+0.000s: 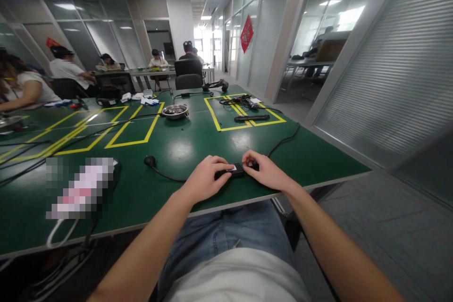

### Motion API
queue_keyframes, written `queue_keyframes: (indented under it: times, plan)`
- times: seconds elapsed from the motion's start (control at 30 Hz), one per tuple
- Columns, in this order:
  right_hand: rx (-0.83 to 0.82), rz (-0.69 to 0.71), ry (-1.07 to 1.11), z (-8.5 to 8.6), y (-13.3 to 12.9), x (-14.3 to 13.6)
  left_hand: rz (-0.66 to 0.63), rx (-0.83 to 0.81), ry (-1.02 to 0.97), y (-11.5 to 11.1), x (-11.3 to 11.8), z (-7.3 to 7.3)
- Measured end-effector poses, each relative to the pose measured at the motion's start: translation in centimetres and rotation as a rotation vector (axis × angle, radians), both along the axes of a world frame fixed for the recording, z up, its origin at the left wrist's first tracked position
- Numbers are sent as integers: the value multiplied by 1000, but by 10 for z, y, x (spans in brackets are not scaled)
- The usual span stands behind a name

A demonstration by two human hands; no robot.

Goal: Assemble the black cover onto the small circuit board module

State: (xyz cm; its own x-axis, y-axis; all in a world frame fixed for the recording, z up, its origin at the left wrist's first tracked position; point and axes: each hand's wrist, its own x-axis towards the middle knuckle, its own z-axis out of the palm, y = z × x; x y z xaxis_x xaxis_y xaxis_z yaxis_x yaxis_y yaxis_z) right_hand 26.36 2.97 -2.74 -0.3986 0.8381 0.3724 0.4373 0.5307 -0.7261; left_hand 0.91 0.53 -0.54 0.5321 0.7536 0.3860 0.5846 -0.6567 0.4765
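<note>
A black power adapter (239, 170) with a white label and a ribbed end lies on the green table near its front edge. My left hand (208, 174) is closed over its left part, thumb along the near side and fingers on top. At its right end, my right hand (264, 170) is closed with curled fingers around a dark piece of the cord, mostly hidden by the fingers. One black cord (283, 140) runs from behind my right hand to the table's right edge. To the left, a second cord ends in a black plug (150, 161).
A metal bowl (175, 112) of small parts stands further back. Yellow tape (219, 130) outlines areas holding bundled cables (244, 102) and a black bar (252, 118). A blurred-out phone-like item (83, 188) lies left. Several people sit at tables beyond.
</note>
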Motion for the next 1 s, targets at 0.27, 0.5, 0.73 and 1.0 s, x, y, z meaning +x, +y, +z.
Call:
queue_keyframes:
  times: [0.27, 0.5, 0.73, 1.0]
  plan:
    - [-29, 15, -6, 4, -2, 1, -25, 2, 88, 2, 0, 1]
    - [-20, 12, -14, 5, -3, 1, 168, -69, -116, 5, 2, 4]
    - [-43, -23, -42, 2, -2, 0, 411, -107, 13, 13, 1, -3]
    - [-55, -53, -22, 1, -3, -1, 264, -17, 86, 1, -4, 5]
